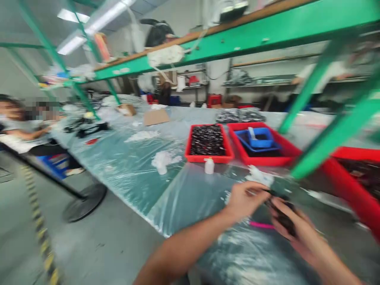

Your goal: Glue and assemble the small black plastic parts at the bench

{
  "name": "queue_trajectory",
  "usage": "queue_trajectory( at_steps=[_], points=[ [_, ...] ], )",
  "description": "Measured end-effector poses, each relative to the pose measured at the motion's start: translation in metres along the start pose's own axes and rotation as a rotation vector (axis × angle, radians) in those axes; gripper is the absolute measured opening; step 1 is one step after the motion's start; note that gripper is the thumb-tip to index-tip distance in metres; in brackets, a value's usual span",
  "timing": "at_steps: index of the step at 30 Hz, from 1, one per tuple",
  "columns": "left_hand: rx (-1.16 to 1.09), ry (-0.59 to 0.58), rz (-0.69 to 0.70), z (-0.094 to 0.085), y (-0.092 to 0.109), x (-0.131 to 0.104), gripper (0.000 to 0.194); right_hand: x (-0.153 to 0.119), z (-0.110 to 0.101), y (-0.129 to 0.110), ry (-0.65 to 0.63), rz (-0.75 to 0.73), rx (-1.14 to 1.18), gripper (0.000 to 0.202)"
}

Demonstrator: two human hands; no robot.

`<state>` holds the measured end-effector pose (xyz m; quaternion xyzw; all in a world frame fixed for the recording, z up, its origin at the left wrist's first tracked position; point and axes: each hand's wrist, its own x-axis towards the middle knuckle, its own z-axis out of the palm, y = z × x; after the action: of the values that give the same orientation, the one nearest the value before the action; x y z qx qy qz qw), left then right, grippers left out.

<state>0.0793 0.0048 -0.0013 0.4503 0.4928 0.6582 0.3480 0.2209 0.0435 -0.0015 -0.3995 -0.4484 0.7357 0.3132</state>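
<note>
My right hand is wrapped round a dark, blackish part, too blurred to name. Close by on its left, my left hand has thumb and fingers pinched together at the dark part's upper end. Exactly what sits between those fingertips is too small to make out. A bright pink strip lies on the table below the two hands. Just beyond them is a crumpled white tissue or cloth. A small white bottle stands upright farther off to the left.
Along the back, a red tray holds many small black pieces; a second red tray contains blue trays. A red bin is at right. A green slanted post rises near my right hand. A person sits far left.
</note>
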Motion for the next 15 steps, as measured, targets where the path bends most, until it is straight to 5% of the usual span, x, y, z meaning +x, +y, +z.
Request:
queue_trajectory(
  at_steps=[3,8,15],
  points=[
    [-0.024,0.061,0.006,-0.002,-0.005,0.001,0.024,-0.012,0.004,-0.004,-0.129,0.15,0.181,0.032],
    [0.132,-0.095,0.085,-0.004,-0.003,-0.006,0.015,-0.007,0.009,0.0,-0.187,0.209,0.316,0.032],
    [0.432,-0.11,0.265,-0.008,-0.004,-0.009,0.017,-0.006,-0.001,-0.001,-0.19,0.086,0.229,0.032]
  ],
)
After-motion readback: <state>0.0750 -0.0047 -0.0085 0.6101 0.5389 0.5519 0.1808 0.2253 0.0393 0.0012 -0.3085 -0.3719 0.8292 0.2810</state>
